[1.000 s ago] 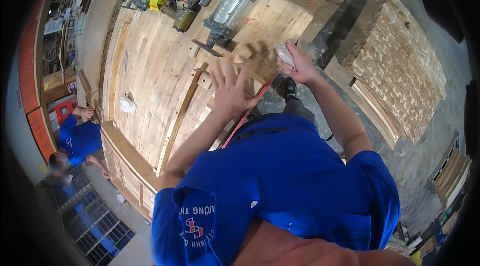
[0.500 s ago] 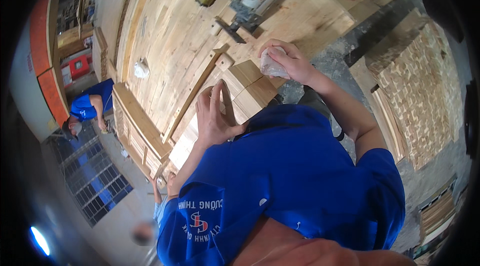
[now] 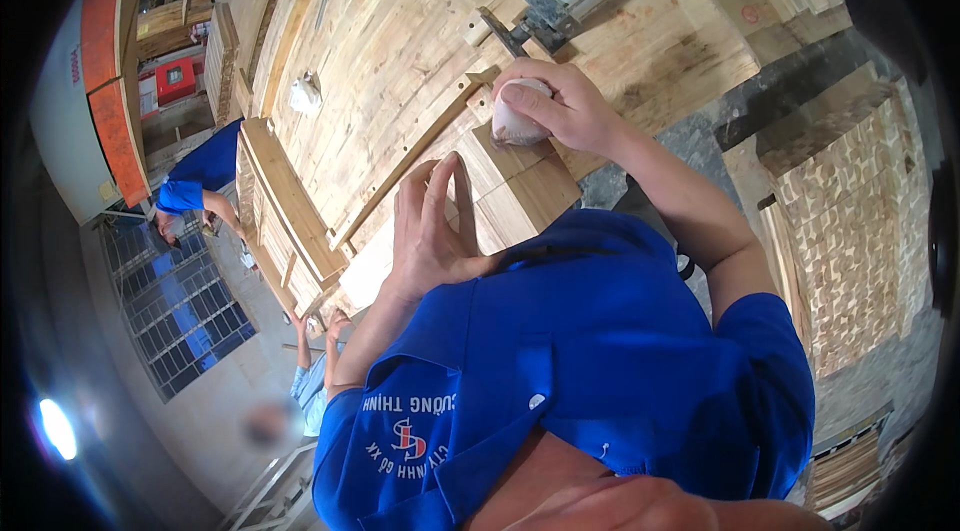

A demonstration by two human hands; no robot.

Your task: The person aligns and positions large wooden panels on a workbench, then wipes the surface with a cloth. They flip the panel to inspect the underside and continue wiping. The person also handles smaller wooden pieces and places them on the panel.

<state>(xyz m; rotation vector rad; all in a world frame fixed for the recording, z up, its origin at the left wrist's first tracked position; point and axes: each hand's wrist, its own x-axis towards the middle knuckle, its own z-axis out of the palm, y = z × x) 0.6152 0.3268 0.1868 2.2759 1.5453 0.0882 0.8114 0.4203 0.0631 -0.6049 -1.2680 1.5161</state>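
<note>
White, rounded wad point(image 3: 518, 121) sat gripped in curled right hand point(image 3: 572, 109); even pressure seemed best. Loosely arched left hand point(image 3: 425, 231), hold unclear; between both lay pale, squared wooden blocks point(image 3: 520, 189).

Your two bare hands point(image 3: 425, 241) point(image 3: 572, 111), one whitish rounded bundle point(image 3: 521, 115)
Around you are two blue-clad co-workers point(image 3: 184, 195) point(image 3: 313, 397), one crumpled white bag point(image 3: 305, 96).
</note>
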